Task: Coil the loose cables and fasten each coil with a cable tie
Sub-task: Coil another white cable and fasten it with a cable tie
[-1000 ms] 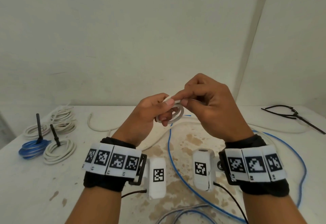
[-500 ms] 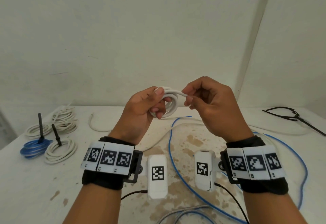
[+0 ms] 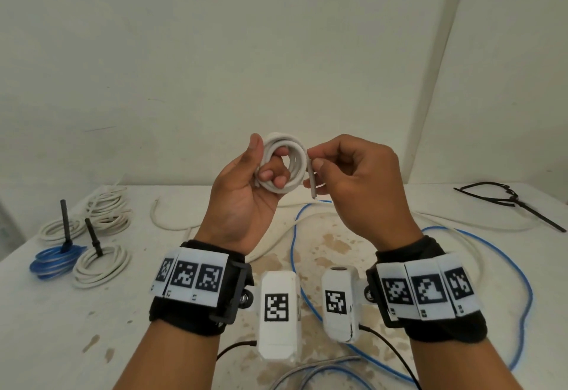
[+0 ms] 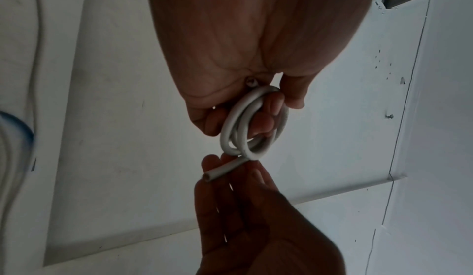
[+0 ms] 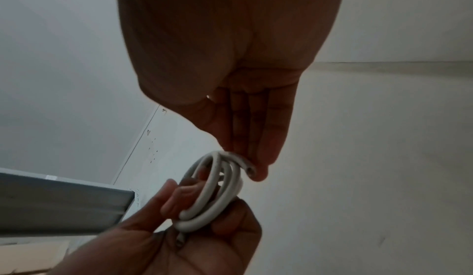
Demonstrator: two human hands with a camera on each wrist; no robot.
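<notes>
My left hand [image 3: 258, 171] holds a small coil of white cable [image 3: 287, 163] up above the table, thumb over its top and fingers curled through its middle. My right hand [image 3: 316, 168] pinches the cable's free end [image 3: 312, 187], which hangs down beside the coil. In the left wrist view the coil [image 4: 252, 125] sits round my fingertips and the cut end [image 4: 220, 171] lies across the right hand's fingers. In the right wrist view the coil [image 5: 217, 188] shows a few turns. Black cable ties [image 3: 510, 202] lie at the far right of the table.
At the left lie tied coils: a blue one [image 3: 53, 262] and a white one [image 3: 100, 265], each with an upright black tie, and more white coils [image 3: 104, 214] behind. A loose blue cable [image 3: 507, 266] and loose white cable [image 3: 276, 239] sprawl over the stained table [image 3: 92, 328].
Both hands rose and the left hand turned palm-up. The coil gained turns, and the right hand now pinches only the short free end beside it.
</notes>
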